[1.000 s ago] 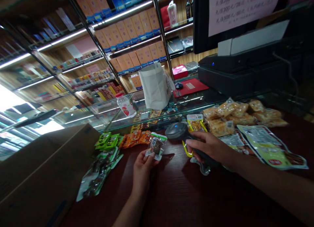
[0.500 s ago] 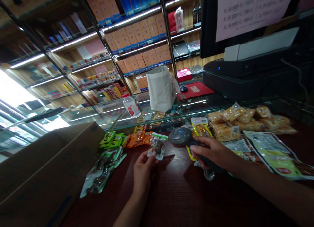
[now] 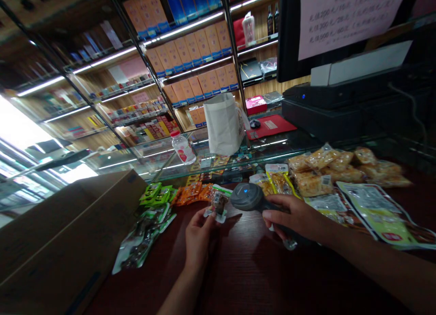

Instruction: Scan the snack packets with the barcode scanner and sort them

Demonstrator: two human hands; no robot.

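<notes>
Between the thumb and fingers of my left hand [image 3: 199,233] is a small snack packet [image 3: 219,202], clear with dark contents and a green-and-white edge. My right hand [image 3: 293,217] is wrapped round the handle of a dark barcode scanner [image 3: 248,196], whose head has a small blue light and sits just right of the packet. Orange snack packets [image 3: 193,193] lie behind the held one. Green packets [image 3: 152,194] and dark-filled clear packets [image 3: 143,238] lie left of my left hand. Yellow-edged packets [image 3: 279,179] rest beyond the scanner.
An open cardboard box [image 3: 68,233] stands at the left. Bagged pastries [image 3: 320,181] and large flat food pouches [image 3: 384,215] lie at the right. On the glass counter are a red-capped bottle [image 3: 183,148] and a white bag [image 3: 223,124]. A monitor [image 3: 289,38] stands at the back right.
The scanner in my right hand has shifted slightly left and down, nearer the packet, uncovering more of the yellow-edged packets. My left hand has stayed almost in place with the packet.
</notes>
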